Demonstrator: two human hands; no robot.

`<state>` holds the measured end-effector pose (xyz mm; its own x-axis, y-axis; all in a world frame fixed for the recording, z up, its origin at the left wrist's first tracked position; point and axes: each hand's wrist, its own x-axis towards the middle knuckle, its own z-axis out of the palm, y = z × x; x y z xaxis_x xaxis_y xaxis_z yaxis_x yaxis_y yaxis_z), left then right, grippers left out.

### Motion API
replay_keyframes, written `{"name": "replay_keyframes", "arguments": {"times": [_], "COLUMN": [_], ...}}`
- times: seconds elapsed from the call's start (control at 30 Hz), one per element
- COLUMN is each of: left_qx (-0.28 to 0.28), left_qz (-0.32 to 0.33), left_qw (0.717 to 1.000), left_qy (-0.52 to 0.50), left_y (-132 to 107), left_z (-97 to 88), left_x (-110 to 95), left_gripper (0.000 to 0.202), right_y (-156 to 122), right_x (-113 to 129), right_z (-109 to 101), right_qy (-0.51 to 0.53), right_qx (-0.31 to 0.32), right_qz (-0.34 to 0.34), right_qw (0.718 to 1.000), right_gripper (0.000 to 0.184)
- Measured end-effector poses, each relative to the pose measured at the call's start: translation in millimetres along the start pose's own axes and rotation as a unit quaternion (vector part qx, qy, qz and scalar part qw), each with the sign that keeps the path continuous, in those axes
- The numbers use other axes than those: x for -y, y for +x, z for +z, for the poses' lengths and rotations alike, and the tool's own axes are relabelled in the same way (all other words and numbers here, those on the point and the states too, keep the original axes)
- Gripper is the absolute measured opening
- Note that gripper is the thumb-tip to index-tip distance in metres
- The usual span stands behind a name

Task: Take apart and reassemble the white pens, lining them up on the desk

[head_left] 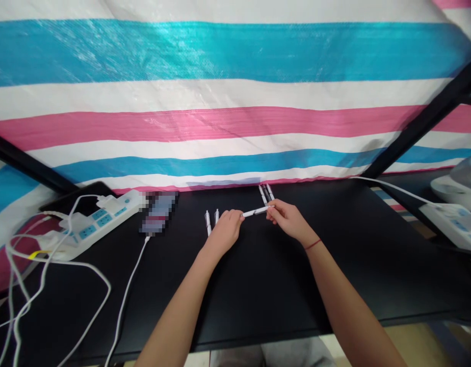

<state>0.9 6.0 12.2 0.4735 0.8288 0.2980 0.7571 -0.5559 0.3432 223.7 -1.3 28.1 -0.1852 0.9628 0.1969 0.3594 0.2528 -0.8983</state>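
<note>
A white pen (255, 211) is held nearly level above the black table, one end in each hand. My left hand (228, 228) closes its fingers on the pen's left end. My right hand (287, 218), with a red string on its wrist, pinches the other end. Just beyond my left hand lie two white pens (208, 222), side by side and partly covered by that hand. Two more white pens (263, 194) lie near the back edge, beyond my right hand, which hides their near ends.
On the left, a white power strip (101, 224) carries several plugs and looping white cables (105, 278). A phone (159, 214), blurred out, lies beside it on a cable. A striped sheet (235, 122) hangs behind the black table (266, 290). Another power strip (455, 224) is at right.
</note>
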Motion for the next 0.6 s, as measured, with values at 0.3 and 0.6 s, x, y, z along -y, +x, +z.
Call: {"name": "replay_keyframes", "arguments": {"times": [0.3,0.6], "left_qx": [0.005,0.067], "left_qz": [-0.021,-0.192], "left_qw": [1.0,0.97], "left_qy": [-0.01,0.131], "left_y": [-2.9,1.3], "left_z": [-6.2,-6.9], "left_x": [-6.3,-13.5], "left_gripper": [0.028,0.027], "right_y": [0.7,-2.6], "right_x": [1.4,8.6], "right_z": [4.2,10.5], "right_qy": [0.02,0.007], "right_qx": [-0.004,0.035], "right_qz": [0.061,0.014], "right_qw": [0.998,0.999], "right_gripper": [0.037,0.033]}}
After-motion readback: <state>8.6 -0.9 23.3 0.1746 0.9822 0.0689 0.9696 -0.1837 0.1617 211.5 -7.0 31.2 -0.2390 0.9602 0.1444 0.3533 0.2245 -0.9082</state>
